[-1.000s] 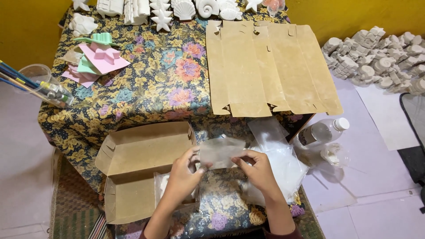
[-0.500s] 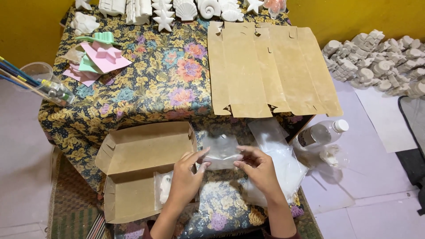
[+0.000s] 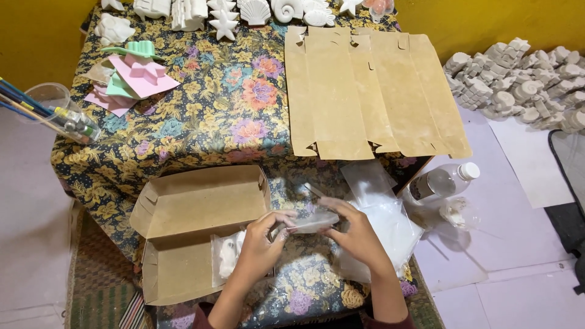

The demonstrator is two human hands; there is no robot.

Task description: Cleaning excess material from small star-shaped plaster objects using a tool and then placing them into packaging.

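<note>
Both hands, left hand (image 3: 259, 240) and right hand (image 3: 353, 234), pinched a small clear plastic bag (image 3: 311, 220) between them. Just left, an open cardboard box (image 3: 195, 210) held a bagged white figure (image 3: 228, 256); a cup (image 3: 58, 113) far left held brushes.

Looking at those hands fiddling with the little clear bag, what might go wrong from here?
The clear bag is pinched only between the left hand and right hand, so it might slip. The open cardboard box overhangs the table edge and could tip. The plastic bottle lies nearby and might roll.

free: floral cloth (image 3: 201, 122) mid-table | blocked: open cardboard box (image 3: 195, 210) left, flat cardboard sheets (image 3: 372, 91) (upper right)
</note>
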